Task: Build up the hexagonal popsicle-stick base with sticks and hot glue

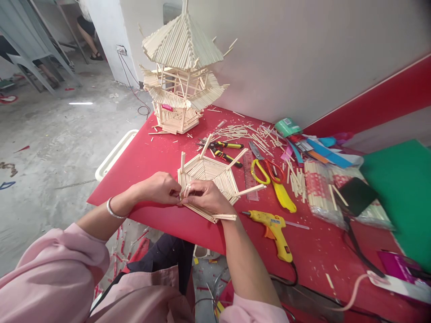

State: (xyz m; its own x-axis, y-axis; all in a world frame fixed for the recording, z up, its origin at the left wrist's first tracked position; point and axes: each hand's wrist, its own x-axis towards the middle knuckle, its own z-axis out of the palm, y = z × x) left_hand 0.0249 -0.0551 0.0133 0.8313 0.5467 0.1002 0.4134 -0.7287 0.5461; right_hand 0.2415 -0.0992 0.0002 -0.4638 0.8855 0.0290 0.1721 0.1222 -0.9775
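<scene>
The frame (215, 172) lies near the front edge of the table (134, 154), with red surface stretching from it to the left edge. Room is tighter elsewhere — pliers (229, 145) just behind, ruler (249, 172) and scissors (261, 162) on the right, glue gun (274, 226) near. The right hand (208, 197) pinches the frame's near-left corner; the left hand (163, 186) meets it there, fingers narrow — whether gripping, I cannot tell.

Dressed in a loose, plain, soft-pink top (148, 298) with roomy sleeves (62, 262) gathered near the elbows, a dark lower garment (163, 258), and a smooth, silver-coloured bangle (113, 210) encircling the wrist (126, 200) behind the bare left hand (160, 188).
</scene>
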